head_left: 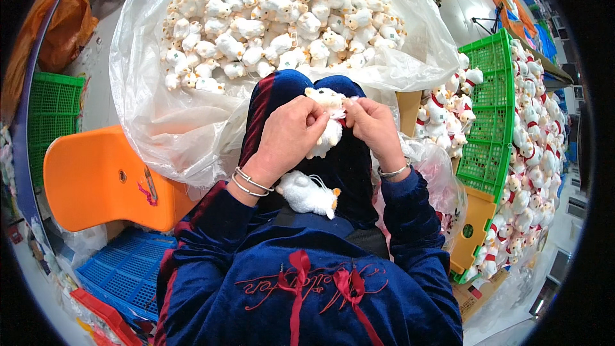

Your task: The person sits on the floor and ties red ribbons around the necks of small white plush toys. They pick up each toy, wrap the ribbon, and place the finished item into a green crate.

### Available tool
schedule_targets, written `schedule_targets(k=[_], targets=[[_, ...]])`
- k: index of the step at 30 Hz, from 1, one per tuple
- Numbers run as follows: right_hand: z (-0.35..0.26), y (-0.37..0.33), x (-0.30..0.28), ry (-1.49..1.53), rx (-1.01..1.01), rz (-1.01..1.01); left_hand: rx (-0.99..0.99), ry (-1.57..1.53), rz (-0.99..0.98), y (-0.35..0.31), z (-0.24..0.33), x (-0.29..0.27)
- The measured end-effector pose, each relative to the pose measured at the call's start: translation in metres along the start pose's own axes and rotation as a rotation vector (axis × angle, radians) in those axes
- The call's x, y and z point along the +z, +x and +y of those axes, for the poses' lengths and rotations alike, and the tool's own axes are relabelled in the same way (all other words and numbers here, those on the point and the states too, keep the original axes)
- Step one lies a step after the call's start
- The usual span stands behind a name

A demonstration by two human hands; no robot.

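Between my knees I hold a small white plush animal (329, 140) with a cream head. My left hand (289, 133) is closed on its side near the neck, fingertips pinched. On the other side my right hand (377, 129) pinches at the neck, where a bit of dark red ribbon (341, 120) shows. The ribbon is mostly hidden by my fingers. A second white plush animal (306, 193) lies on its side in my lap, a thin loop of string on it and no ribbon showing.
A large clear plastic bag (144, 57) ahead holds a pile of plush animals (269, 9). Right: a green crate (488, 115), a yellow crate (473, 225) and ribboned plush animals (532, 147). Left: an orange chair (90, 176) with a small cutting tool (150, 184), and a blue crate (128, 269).
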State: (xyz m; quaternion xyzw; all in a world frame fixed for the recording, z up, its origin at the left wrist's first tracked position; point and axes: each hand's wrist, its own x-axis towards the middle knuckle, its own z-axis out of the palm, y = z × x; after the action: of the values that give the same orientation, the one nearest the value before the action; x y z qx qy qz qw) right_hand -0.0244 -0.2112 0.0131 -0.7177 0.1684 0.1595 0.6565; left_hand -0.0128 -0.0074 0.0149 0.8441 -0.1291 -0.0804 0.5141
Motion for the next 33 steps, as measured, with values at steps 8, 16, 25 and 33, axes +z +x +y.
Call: schedule_targets(k=[8, 16, 25, 33], targets=[[0.004, -0.022, 0.010, -0.326, -0.770, -0.006, -0.023, -0.067, 0.044, 0.000, -0.004, 0.000], [0.014, -0.041, 0.010, 0.083, -0.352, -0.086, -0.015, -0.077, 0.106, 0.002, -0.008, 0.007], [0.015, -0.028, 0.024, 0.032, -0.236, 0.028, -0.005, 0.040, 0.093, 0.001, 0.007, 0.007], [0.010, -0.021, 0.008, 0.213, -0.013, -0.083, 0.104, -0.023, 0.181, -0.004, -0.002, 0.015]])
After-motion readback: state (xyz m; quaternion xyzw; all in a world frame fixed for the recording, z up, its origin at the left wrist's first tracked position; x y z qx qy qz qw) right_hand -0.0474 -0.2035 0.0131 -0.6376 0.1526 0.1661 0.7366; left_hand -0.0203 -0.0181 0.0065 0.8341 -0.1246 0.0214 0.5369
